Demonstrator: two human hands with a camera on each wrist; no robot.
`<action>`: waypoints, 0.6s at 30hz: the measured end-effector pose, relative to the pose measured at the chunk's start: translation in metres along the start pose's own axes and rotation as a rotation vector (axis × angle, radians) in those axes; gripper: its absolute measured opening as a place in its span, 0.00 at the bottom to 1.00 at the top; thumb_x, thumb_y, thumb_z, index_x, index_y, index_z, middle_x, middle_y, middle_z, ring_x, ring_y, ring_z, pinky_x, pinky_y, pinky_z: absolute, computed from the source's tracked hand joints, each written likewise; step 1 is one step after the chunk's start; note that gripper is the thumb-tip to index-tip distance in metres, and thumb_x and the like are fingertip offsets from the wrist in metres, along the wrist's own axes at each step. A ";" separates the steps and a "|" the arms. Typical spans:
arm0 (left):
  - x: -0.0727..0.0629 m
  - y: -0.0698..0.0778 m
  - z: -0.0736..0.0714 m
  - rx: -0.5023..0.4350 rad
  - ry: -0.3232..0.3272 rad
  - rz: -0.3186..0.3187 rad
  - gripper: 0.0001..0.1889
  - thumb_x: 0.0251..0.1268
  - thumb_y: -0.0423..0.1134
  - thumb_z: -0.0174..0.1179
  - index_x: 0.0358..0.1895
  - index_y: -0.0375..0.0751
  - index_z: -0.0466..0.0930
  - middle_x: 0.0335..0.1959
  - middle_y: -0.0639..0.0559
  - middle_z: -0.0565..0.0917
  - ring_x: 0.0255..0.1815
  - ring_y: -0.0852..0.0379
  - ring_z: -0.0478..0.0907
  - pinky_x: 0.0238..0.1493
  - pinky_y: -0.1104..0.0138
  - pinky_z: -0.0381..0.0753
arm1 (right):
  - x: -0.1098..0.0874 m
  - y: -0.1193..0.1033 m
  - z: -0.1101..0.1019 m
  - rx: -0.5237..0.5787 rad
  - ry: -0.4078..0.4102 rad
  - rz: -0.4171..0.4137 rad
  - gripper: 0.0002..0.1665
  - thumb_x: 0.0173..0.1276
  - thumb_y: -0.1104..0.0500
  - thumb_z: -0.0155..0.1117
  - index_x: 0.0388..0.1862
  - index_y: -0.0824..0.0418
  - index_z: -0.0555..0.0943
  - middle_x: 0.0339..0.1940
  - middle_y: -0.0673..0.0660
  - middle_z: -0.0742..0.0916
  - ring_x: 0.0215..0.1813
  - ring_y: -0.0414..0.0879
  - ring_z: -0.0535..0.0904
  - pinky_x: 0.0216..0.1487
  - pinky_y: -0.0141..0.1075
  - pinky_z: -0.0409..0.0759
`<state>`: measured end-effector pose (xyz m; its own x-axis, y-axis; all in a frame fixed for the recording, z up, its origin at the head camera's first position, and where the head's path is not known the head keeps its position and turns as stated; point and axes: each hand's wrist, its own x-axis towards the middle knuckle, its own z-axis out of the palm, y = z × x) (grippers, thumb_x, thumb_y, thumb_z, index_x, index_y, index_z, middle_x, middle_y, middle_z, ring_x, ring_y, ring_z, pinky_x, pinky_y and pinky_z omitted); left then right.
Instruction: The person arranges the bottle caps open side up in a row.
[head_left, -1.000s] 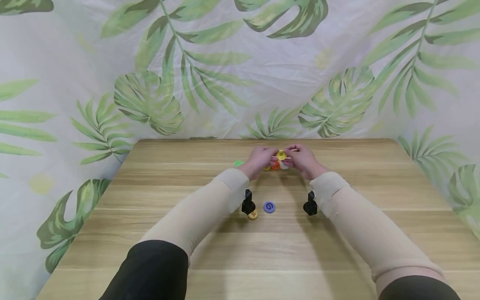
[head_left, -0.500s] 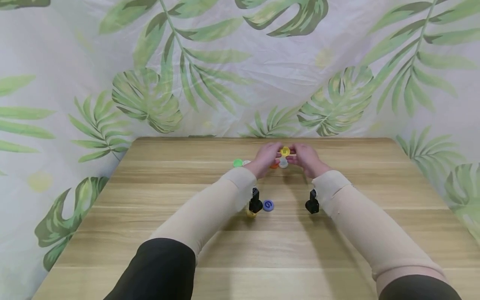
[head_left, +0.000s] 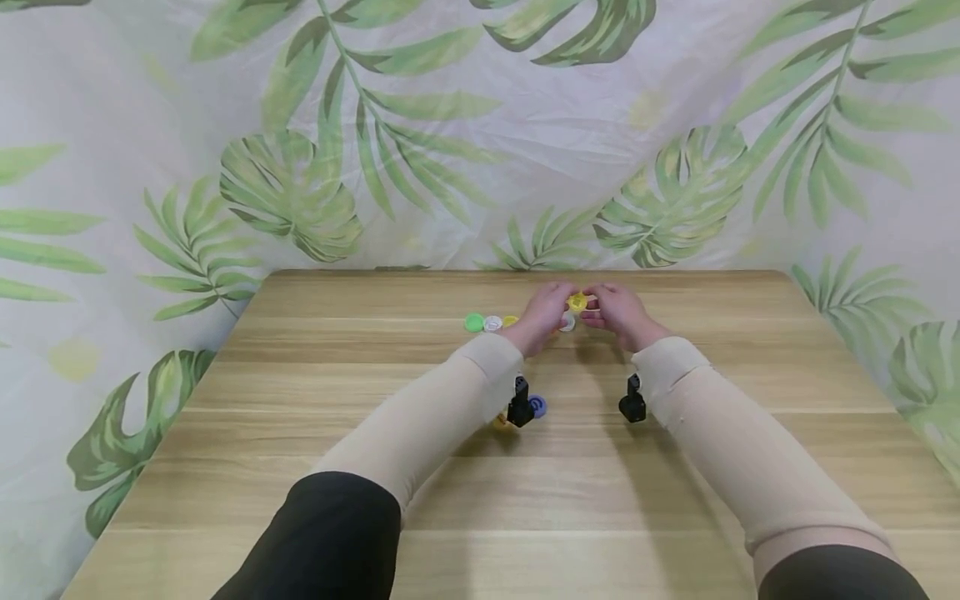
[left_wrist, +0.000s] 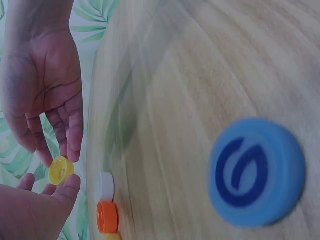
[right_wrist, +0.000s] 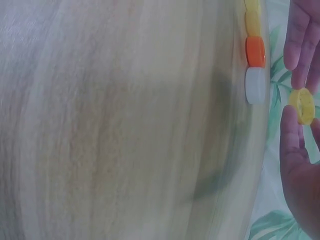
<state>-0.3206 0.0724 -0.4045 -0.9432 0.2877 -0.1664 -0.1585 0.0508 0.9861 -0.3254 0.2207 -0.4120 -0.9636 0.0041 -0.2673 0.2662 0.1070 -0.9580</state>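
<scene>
A leaf-printed cloth (head_left: 420, 175) fills the upper part of the head view, and below it a wooden table (head_left: 585, 517) spreads to the bottom edge. Two pale sleeves rise from the lower corners: the left sleeve (head_left: 423, 412) and the right sleeve (head_left: 731, 446). They lead to the left hand (head_left: 542, 317) and the right hand (head_left: 618, 314), facing each other right of centre. Each seems to pinch one side of a yellow cap (head_left: 577, 302) between thumb and fingertips, raised off the wood; the palms stand well apart.

The blue cap (left_wrist: 255, 172) lies nearer the person, beside a tan cap (head_left: 501, 422) partly hidden by a wrist camera (head_left: 520, 404). Near the far edge, a green cap (head_left: 474, 322), an orange cap (left_wrist: 107, 218) and a white cap (left_wrist: 106, 186) form part of a row.

With only fingertips on its rim, the yellow cap could slip if either hand lets go early or both squeeze unevenly. A drop there might knock the white cap, and low fingers could nudge the orange one.
</scene>
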 end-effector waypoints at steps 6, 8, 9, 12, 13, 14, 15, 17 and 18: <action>0.001 -0.001 0.010 -0.011 -0.023 -0.013 0.24 0.81 0.43 0.47 0.70 0.30 0.70 0.70 0.37 0.71 0.70 0.40 0.68 0.70 0.50 0.72 | 0.000 0.005 -0.008 -0.031 0.015 0.005 0.28 0.85 0.58 0.38 0.73 0.76 0.65 0.44 0.59 0.74 0.36 0.39 0.81 0.53 0.33 0.84; 0.001 -0.002 0.012 0.000 -0.040 -0.014 0.24 0.81 0.43 0.47 0.69 0.30 0.70 0.70 0.36 0.71 0.70 0.39 0.67 0.70 0.49 0.71 | 0.000 0.007 -0.009 -0.039 0.021 0.014 0.27 0.85 0.59 0.39 0.72 0.76 0.66 0.43 0.58 0.74 0.35 0.39 0.80 0.50 0.33 0.85; 0.001 -0.002 0.013 0.010 -0.047 -0.016 0.24 0.81 0.43 0.47 0.69 0.30 0.71 0.71 0.37 0.71 0.70 0.39 0.67 0.71 0.49 0.71 | 0.000 0.008 -0.010 -0.041 0.021 0.018 0.27 0.85 0.59 0.39 0.72 0.76 0.66 0.43 0.58 0.74 0.34 0.39 0.80 0.48 0.32 0.85; 0.001 -0.003 0.016 0.035 -0.073 -0.019 0.23 0.81 0.44 0.47 0.68 0.30 0.72 0.71 0.37 0.70 0.70 0.39 0.67 0.71 0.50 0.70 | 0.001 0.012 -0.011 -0.039 0.024 0.037 0.26 0.84 0.60 0.41 0.71 0.76 0.67 0.42 0.58 0.75 0.30 0.38 0.79 0.41 0.29 0.85; 0.000 -0.004 0.017 0.040 -0.084 -0.021 0.24 0.81 0.44 0.47 0.68 0.30 0.72 0.71 0.37 0.70 0.71 0.39 0.66 0.72 0.50 0.70 | 0.001 0.013 -0.012 -0.040 0.025 0.043 0.26 0.84 0.60 0.41 0.71 0.76 0.67 0.42 0.57 0.75 0.30 0.37 0.79 0.38 0.28 0.85; 0.000 -0.004 0.017 0.047 -0.090 -0.025 0.24 0.81 0.44 0.47 0.68 0.30 0.72 0.72 0.39 0.69 0.71 0.39 0.66 0.72 0.51 0.69 | 0.001 0.014 -0.012 -0.045 0.025 0.045 0.26 0.84 0.60 0.41 0.71 0.76 0.67 0.42 0.57 0.75 0.29 0.37 0.79 0.37 0.28 0.84; -0.001 -0.004 0.018 0.049 -0.096 -0.028 0.24 0.82 0.44 0.47 0.69 0.31 0.71 0.73 0.40 0.69 0.71 0.39 0.66 0.73 0.51 0.69 | 0.002 0.015 -0.013 -0.055 0.026 0.047 0.26 0.84 0.60 0.41 0.71 0.76 0.67 0.42 0.57 0.75 0.29 0.37 0.79 0.36 0.27 0.84; -0.001 -0.004 0.019 0.058 -0.106 -0.032 0.25 0.82 0.45 0.47 0.70 0.31 0.70 0.73 0.40 0.69 0.72 0.40 0.65 0.73 0.51 0.68 | 0.003 0.016 -0.014 -0.080 0.028 0.046 0.26 0.85 0.59 0.41 0.72 0.76 0.66 0.43 0.57 0.75 0.30 0.37 0.79 0.36 0.27 0.84; -0.001 -0.004 0.019 0.064 -0.111 -0.038 0.25 0.82 0.45 0.47 0.71 0.31 0.69 0.74 0.41 0.67 0.73 0.40 0.64 0.73 0.51 0.68 | 0.003 0.016 -0.014 -0.093 0.025 0.043 0.27 0.85 0.58 0.42 0.72 0.76 0.66 0.45 0.58 0.75 0.31 0.38 0.79 0.37 0.28 0.84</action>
<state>-0.3141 0.0899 -0.4081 -0.8980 0.3888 -0.2061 -0.1709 0.1233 0.9775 -0.3238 0.2368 -0.4270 -0.9520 0.0353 -0.3041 0.3050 0.1976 -0.9316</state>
